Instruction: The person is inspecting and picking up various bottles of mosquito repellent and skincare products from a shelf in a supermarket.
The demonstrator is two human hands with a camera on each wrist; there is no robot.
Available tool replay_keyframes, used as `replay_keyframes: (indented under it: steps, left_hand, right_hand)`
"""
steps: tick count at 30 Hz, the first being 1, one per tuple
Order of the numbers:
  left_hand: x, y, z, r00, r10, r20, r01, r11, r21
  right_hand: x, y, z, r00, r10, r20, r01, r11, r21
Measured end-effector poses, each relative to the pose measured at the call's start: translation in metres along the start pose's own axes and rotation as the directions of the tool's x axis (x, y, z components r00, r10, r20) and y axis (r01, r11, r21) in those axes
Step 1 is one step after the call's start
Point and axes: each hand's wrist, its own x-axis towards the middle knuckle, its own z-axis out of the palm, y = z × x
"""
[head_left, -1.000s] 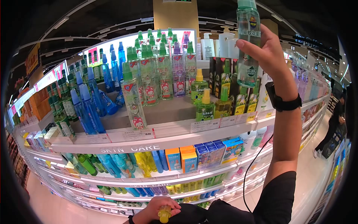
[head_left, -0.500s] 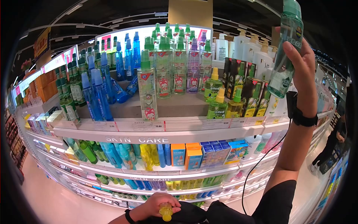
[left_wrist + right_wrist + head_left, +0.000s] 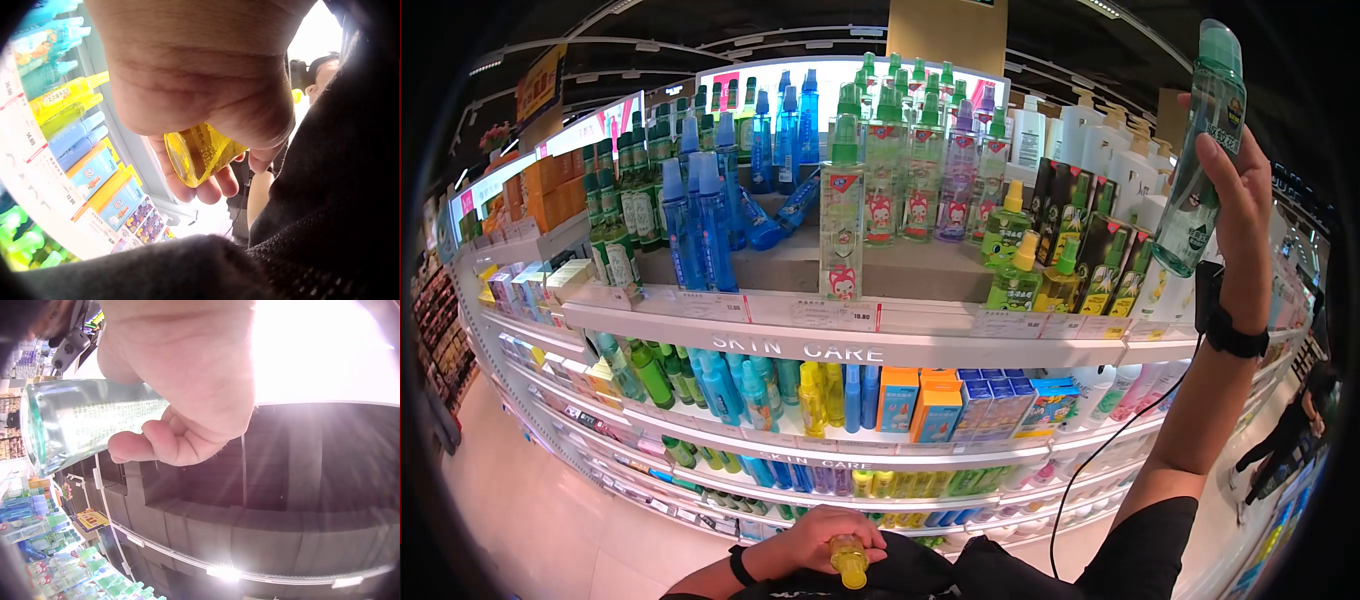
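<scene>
**Two Bottles in Hand Before the Skin-Care Shelves**

In a shop aisle, facing curved white shelves [image 3: 700,335] lettered SKIN CARE along the front rim. On the top tier, crowded rows of spray bottles: blue ones [image 3: 700,220] at the left, green-capped clear ones further back, and one tall bottle with a cartoon label [image 3: 841,220] upright near the front edge. On the tier below, orange boxes [image 3: 935,405] between blue boxes and yellow bottles.

Holds up, at the upper right of the head view, a clear green-capped bottle [image 3: 1200,170] in the right hand [image 3: 1245,200]. Well above the top tier and apart from everything on it, cap upward, body slightly tilted. Fingers wrapped round the bottle's body. Seen from the right wrist as a pale glassy base [image 3: 81,428] with curled fingers [image 3: 156,447] under it, against a dark ceiling with strip lights.

Grips, low at the bottom centre, a small yellow bottle [image 3: 849,562] in the left hand [image 3: 825,540], just above black fabric [image 3: 920,575]. From the left wrist, fingers [image 3: 215,184] curled beneath the yellow bottle's round end [image 3: 197,153].

On the right wrist, a black strap [image 3: 1235,340], with a thin black cable [image 3: 1080,470] hanging from it down towards the sleeve. At the far right of the aisle, a person in dark clothes [image 3: 1280,440].
</scene>
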Motion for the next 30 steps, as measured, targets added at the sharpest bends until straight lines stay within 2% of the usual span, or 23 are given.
replay_keyframes:
  steps: [2, 7, 13, 17, 19, 23, 27, 29, 30]
  left_hand:
    - [-0.005, 0.003, -0.003, 1.000, 0.005, -0.001, -0.004, 1.000, 0.012]
    - [-0.018, 0.010, -0.010, 0.999, -0.038, -0.016, 0.038, 0.999, 0.036]
    - [-0.027, 0.017, -0.019, 0.996, -0.091, 0.002, 0.090, 0.995, 0.047]
    - [-0.033, 0.017, -0.024, 0.996, -0.085, -0.003, 0.085, 0.995, 0.047]
    - [-0.036, 0.016, -0.027, 0.996, -0.091, 0.003, 0.091, 0.994, 0.063]
    - [-0.036, 0.018, -0.027, 0.996, -0.089, 0.001, 0.089, 0.993, 0.082]
    - [-0.031, 0.015, -0.028, 0.994, -0.111, -0.012, 0.111, 0.991, 0.074]
    - [-0.035, 0.020, -0.026, 0.983, -0.184, -0.028, 0.186, 0.978, 0.093]
    - [-0.038, 0.018, -0.025, 0.984, -0.176, -0.040, 0.178, 0.981, 0.075]
  right_hand:
    - [0.001, -0.003, 0.002, 1.000, 0.012, 0.012, -0.012, 1.000, 0.007]
    - [0.005, -0.009, 0.014, 0.996, -0.093, -0.016, 0.092, 0.995, -0.047]
    - [0.007, -0.013, 0.021, 0.994, -0.109, -0.031, 0.107, 0.992, -0.071]
    - [0.010, -0.013, 0.019, 0.999, -0.050, 0.019, 0.052, 0.996, -0.074]
    - [0.010, -0.015, 0.023, 1.000, 0.022, 0.016, -0.021, 0.999, -0.043]
    - [0.012, -0.008, 0.036, 0.999, -0.038, -0.026, 0.038, 0.999, -0.010]
    - [0.014, -0.008, 0.036, 0.999, -0.048, 0.026, 0.050, 0.996, -0.071]
    - [0.015, -0.004, 0.046, 0.998, -0.007, 0.059, 0.010, 0.999, -0.041]
    - [0.016, -0.001, 0.048, 0.997, -0.001, 0.072, 0.003, 1.000, -0.021]
